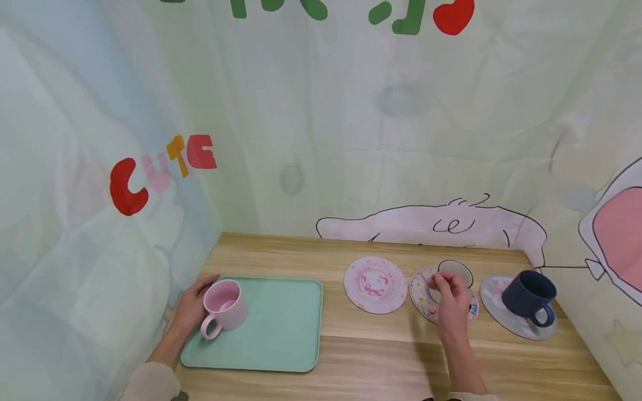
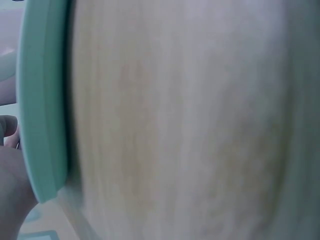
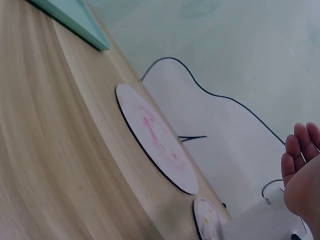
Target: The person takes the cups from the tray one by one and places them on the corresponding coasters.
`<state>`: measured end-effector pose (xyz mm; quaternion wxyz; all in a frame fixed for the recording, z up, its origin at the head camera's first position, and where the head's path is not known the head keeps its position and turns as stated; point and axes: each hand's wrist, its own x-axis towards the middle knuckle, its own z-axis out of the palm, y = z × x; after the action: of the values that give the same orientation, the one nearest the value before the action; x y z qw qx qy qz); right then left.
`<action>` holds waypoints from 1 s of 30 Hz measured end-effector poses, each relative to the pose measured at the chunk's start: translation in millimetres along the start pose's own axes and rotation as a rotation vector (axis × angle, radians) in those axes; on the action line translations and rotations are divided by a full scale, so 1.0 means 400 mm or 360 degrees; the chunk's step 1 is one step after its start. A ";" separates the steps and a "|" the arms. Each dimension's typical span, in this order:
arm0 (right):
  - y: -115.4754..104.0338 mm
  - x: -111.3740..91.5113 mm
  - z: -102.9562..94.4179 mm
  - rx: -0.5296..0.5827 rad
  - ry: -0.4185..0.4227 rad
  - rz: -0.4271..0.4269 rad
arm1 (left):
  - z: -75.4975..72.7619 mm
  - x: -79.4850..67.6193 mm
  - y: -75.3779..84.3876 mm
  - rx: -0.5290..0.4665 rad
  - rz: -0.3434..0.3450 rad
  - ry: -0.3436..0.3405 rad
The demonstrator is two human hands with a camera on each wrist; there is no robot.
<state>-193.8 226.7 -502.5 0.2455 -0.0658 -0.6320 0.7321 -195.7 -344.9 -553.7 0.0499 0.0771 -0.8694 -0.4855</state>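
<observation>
A pink mug (image 1: 233, 312) stands on the left part of a mint-green tray (image 1: 281, 334), its handle toward the near left. My left hand (image 1: 190, 306) lies along the tray's left edge, close beside the mug; the mug hides part of its fingers. In the left wrist view, only a bit of that hand shows past the tray rim (image 2: 47, 110). My right hand (image 1: 453, 303) is at a white cup with a dark rim (image 1: 461, 271) on a flowered coaster (image 1: 421, 298). Its fingers are loosely bent, seemingly gripping nothing, and it covers much of the cup.
A round pink coaster (image 1: 376, 303) lies between the tray and the flowered coaster. At the right, a dark blue mug (image 1: 521, 298) stands on a grey coaster (image 1: 501, 320). Printed cloth walls (image 1: 351, 167) border the wooden table (image 1: 371, 356) behind and at both sides.
</observation>
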 end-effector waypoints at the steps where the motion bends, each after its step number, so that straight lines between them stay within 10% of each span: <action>1: 0.003 -0.005 0.011 0.0040 -0.0015 -0.0008 | 0.001 0.000 0.000 0.0000 -0.0010 -0.0002; 30: 0.052 -0.077 0.160 0.0010 -0.0421 0.0097 | 0.003 0.003 0.003 0.0011 -0.0026 -0.0015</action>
<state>-199.0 154.2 -516.6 0.1378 0.0130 -0.6544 0.7434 -197.2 -343.2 -553.2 0.0417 0.0820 -0.8706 -0.4833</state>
